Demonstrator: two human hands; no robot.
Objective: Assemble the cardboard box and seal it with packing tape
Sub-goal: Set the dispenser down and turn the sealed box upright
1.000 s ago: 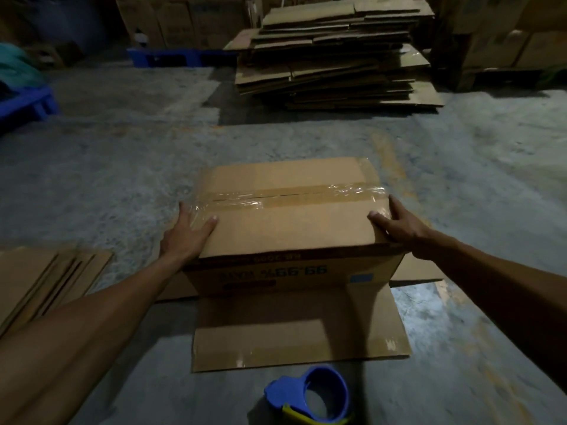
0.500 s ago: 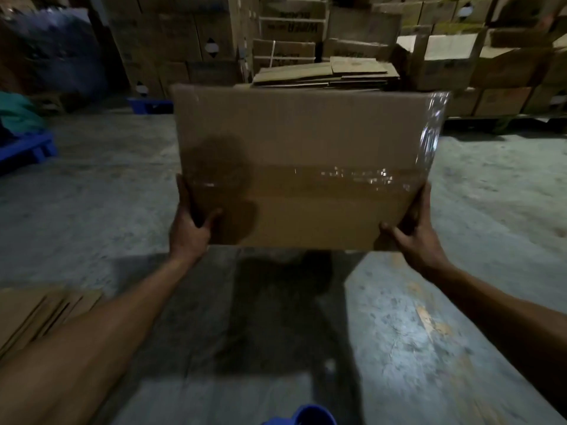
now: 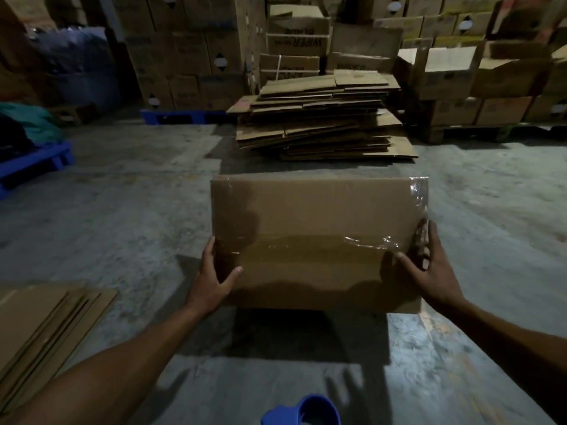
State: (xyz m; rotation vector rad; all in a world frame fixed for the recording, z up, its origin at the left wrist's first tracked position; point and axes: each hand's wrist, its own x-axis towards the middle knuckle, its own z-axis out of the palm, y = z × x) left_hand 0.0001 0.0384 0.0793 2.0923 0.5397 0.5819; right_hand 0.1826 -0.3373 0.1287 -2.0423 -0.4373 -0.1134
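Observation:
The brown cardboard box (image 3: pixel 313 216) is held up off the concrete floor, its taped face turned toward me. A strip of clear packing tape (image 3: pixel 368 242) runs across that face and wraps over the right edge. My left hand (image 3: pixel 211 280) grips the lower left edge, thumb on the face. My right hand (image 3: pixel 429 271) holds the lower right edge, fingers around the side. The blue tape dispenser (image 3: pixel 303 412) lies on the floor at the bottom of the view, partly cut off.
A pile of flattened cartons (image 3: pixel 319 118) sits on the floor straight ahead. More flat cardboard (image 3: pixel 43 326) lies at the near left. Stacked boxes (image 3: pixel 184 50) line the back, open cartons (image 3: pixel 445 72) at right, blue pallets (image 3: pixel 33 164) at left.
Both hands lifted the box from the floor and tipped it upright. Since half a second ago it has come lower, and its flaps no longer show on the floor.

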